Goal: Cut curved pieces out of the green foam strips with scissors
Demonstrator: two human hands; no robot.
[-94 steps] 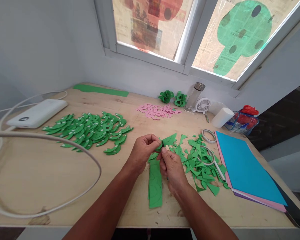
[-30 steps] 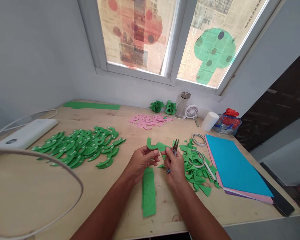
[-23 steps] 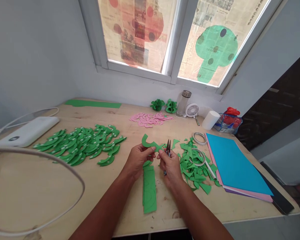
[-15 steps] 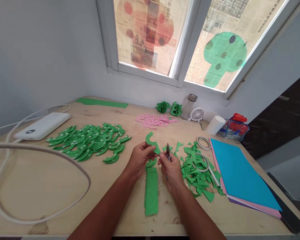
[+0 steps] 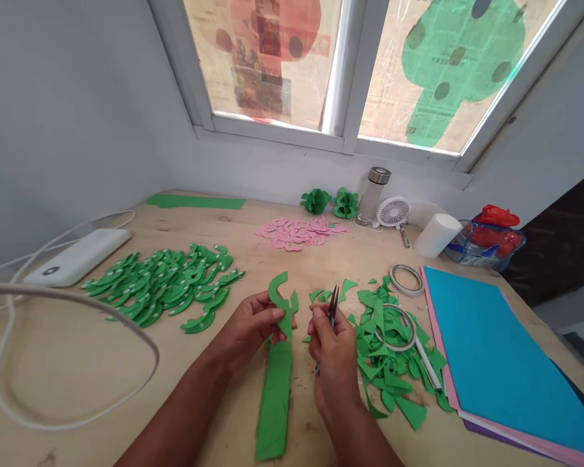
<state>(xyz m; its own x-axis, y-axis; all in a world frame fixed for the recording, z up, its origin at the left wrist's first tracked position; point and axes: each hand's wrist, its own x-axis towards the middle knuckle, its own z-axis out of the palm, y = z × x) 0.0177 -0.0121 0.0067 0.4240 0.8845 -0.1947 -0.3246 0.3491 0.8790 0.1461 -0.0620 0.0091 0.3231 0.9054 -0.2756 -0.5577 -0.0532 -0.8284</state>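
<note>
Between thumb and fingers, my left hand (image 5: 253, 324) pinches a curved green paper piece (image 5: 278, 290) near the middle of the table. To its right, my right hand (image 5: 335, 334) is closed around small scissors (image 5: 333, 303), their dark blades pointing up and away. A gap separates the hands. Green paper strips (image 5: 274, 402) lie stacked on the table just below my left hand. Green paper scraps (image 5: 392, 350) are heaped to the right of my right hand.
Cut green pieces (image 5: 165, 285) cover the left side, near a white power bank (image 5: 80, 256) and looping cable. Pink pieces (image 5: 302, 232) lie farther back. Tape rolls (image 5: 407, 280), blue sheets (image 5: 506, 357) and a bottle (image 5: 373, 194) are on the right.
My hands have moved apart, and my right hand no longer touches the green piece in my left hand. The camera view has shifted.
</note>
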